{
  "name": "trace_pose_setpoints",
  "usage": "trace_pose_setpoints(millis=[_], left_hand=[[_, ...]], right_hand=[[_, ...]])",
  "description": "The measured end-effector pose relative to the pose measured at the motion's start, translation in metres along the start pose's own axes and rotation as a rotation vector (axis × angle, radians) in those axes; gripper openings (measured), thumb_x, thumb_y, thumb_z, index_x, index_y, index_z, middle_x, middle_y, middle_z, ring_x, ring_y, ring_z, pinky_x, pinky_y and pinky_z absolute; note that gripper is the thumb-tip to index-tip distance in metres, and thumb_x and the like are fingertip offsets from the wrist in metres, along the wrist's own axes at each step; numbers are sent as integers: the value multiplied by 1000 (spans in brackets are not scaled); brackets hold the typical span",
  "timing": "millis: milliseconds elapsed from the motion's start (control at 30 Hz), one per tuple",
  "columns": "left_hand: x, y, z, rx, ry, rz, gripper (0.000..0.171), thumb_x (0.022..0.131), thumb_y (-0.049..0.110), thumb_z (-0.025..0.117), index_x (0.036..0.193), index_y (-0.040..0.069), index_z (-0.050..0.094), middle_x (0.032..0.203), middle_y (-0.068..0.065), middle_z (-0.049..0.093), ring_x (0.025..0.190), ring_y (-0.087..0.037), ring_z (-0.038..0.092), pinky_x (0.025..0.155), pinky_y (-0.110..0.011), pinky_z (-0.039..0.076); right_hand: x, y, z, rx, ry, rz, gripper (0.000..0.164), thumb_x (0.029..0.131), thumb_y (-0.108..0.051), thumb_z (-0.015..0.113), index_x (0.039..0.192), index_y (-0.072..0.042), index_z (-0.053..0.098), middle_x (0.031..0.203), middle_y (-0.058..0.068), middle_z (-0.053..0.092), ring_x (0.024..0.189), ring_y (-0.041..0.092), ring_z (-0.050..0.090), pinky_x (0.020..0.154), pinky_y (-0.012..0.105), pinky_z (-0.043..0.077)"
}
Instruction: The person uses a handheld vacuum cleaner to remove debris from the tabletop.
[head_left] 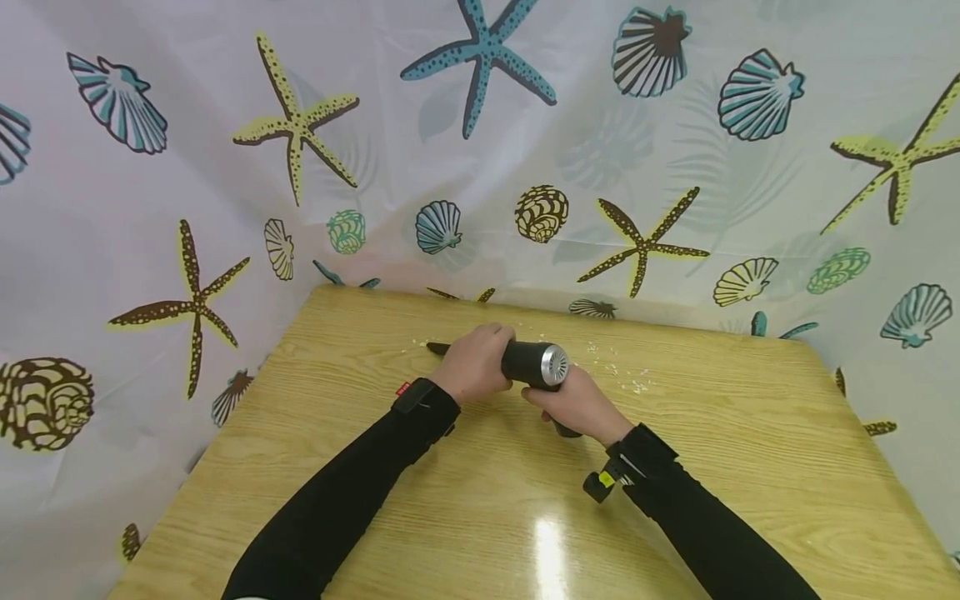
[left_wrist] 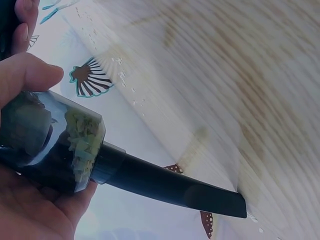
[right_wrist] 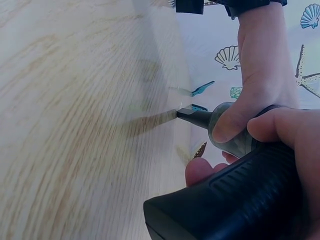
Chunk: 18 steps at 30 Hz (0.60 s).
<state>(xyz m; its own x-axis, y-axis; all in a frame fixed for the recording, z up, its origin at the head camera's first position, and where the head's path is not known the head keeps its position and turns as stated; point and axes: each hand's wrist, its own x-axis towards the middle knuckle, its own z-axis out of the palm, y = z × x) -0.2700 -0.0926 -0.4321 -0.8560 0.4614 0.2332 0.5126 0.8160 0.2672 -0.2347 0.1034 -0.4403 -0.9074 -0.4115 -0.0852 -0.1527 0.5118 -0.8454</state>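
A black handheld vacuum cleaner [head_left: 525, 362] with a silver vented end is held over the wooden table by both hands. My left hand [head_left: 474, 364] grips its front part, around the clear dust cup [left_wrist: 85, 145], which has pale greenish scraps inside. Curled around the handle [right_wrist: 225, 195] is my right hand [head_left: 581, 406]. The flat black nozzle [left_wrist: 170, 182] points left in the head view, its tip at or close to the tabletop; exact contact I cannot tell. Small white bits [head_left: 637, 385] lie scattered on the table to the right of the vacuum, and a few lie near the nozzle tip.
The wood-grain table [head_left: 480, 517] ends at a white curtain [head_left: 465, 167] printed with starfish and shells, which hangs behind it and along both sides. Black wrist straps [head_left: 426, 408] sit over both dark sleeves.
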Motion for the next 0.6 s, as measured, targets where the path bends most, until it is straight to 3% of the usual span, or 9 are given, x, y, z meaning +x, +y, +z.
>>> trace_pose_setpoints(millis=[600], left_hand=[[1,-11,0,9,17,3,47,66,22,82,104,12,56,97,-3,57,84,-15,52,72,-36,51]], right_hand=[[10,-2,4,-12,-4,11,54,86,-25,68,134,-14,46,91,17,64,66,35,63,57,37,50]])
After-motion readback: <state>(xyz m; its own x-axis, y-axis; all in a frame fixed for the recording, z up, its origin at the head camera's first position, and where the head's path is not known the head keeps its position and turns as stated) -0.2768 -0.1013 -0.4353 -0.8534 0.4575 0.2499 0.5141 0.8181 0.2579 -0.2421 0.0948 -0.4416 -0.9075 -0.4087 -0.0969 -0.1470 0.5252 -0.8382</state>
